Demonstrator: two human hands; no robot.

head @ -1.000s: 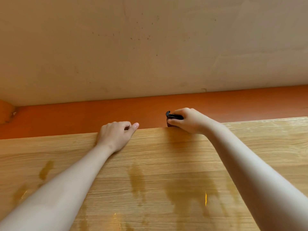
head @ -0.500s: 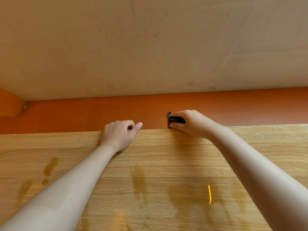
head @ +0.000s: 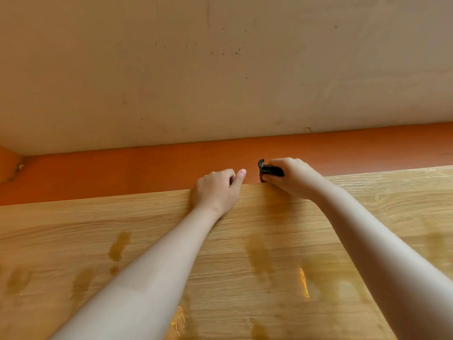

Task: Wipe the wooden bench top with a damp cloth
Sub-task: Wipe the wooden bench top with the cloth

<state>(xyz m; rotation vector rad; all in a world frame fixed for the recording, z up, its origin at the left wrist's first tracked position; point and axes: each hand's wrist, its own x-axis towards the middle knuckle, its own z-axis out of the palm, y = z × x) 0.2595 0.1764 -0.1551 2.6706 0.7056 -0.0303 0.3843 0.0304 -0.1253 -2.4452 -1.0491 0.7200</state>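
- Now right hand [head: 291, 179], centre frame, fingers pinching dark cloth [head: 270, 171] at the table [head: 73, 229] far edge.
- Beside it, left hand [head: 215, 190], fingers curled over that edge.

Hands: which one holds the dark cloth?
The right hand grips the dark cloth at the far edge of the bench top; the left hand only curls over that edge.

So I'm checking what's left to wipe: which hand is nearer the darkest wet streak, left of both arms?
Left. The left hand grips the bench top at its far edge, up-right of the wet streak; the right hand, pinching the dark cloth, is farther right along that edge.
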